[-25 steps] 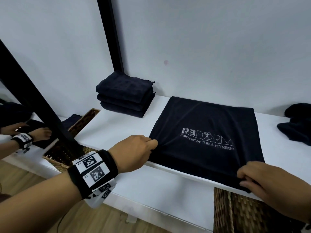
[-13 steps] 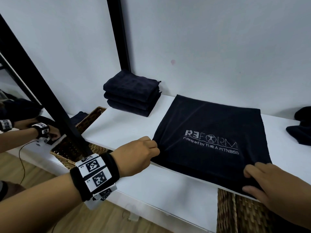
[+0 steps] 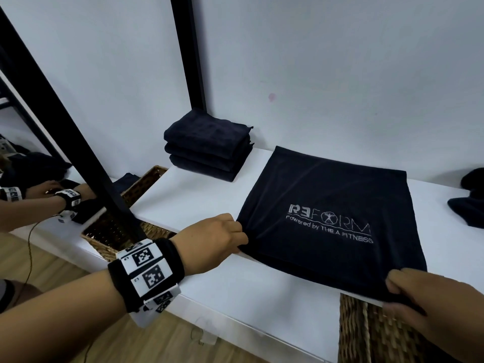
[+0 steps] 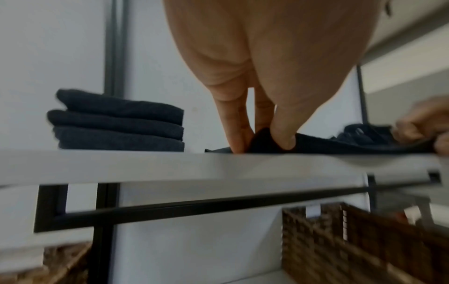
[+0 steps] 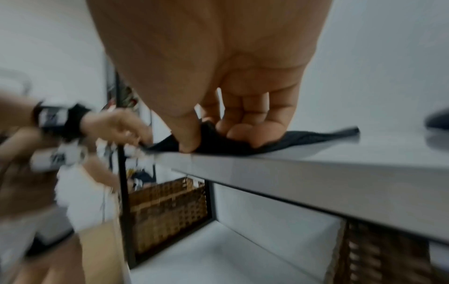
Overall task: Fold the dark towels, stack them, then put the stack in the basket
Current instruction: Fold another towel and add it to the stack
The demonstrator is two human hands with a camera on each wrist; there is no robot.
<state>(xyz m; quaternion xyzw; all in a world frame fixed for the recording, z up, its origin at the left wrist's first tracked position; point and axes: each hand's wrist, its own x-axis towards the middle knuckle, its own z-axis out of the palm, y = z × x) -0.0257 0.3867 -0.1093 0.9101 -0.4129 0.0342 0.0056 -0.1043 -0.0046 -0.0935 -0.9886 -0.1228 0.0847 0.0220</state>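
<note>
Towel [image 3: 327,221] flat, logo upright, both hands pinching near corners

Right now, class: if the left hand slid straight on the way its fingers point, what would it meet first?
Probably only the spread towel that the left hand pinches; beyond it the right hand, though depth is unclear.

The right hand [image 3: 434,307] is cut off by the head view's right and lower edges. The near right corner of the spread towel [image 3: 327,221] is hidden under its fingers. The heap of dark cloth [image 3: 468,205] at the shelf's [image 3: 199,205] right end is cropped. In the right wrist view the left hand [image 5: 116,124] is blurred. The basket [image 3: 379,334] below the shelf is only partly seen.
</note>
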